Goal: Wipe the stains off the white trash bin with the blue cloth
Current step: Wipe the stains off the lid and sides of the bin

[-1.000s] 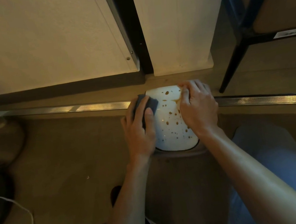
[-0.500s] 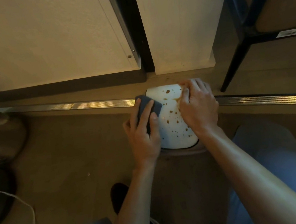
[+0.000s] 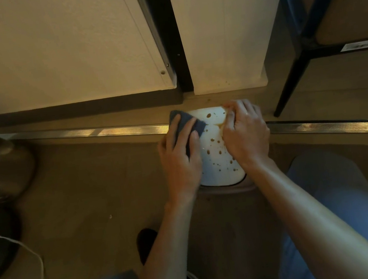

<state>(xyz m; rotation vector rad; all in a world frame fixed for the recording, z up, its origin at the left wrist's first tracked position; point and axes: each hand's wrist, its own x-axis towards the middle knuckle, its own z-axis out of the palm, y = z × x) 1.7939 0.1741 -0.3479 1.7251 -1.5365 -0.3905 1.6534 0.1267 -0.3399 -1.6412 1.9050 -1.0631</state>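
Your left hand presses the cloth flat on the bin; your right hand grips its rim. Wiping sideways could smear the stains.

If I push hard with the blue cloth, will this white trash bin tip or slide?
Probably it would shift: the white trash bin looks like light plastic standing on smooth floor. The right hand gripping its far rim should steady it. The blue cloth drapes limply under the left hand, so it will likely bunch.

Left hand is laid flat, fingers extended; right hand is curled, both forearms extended forward
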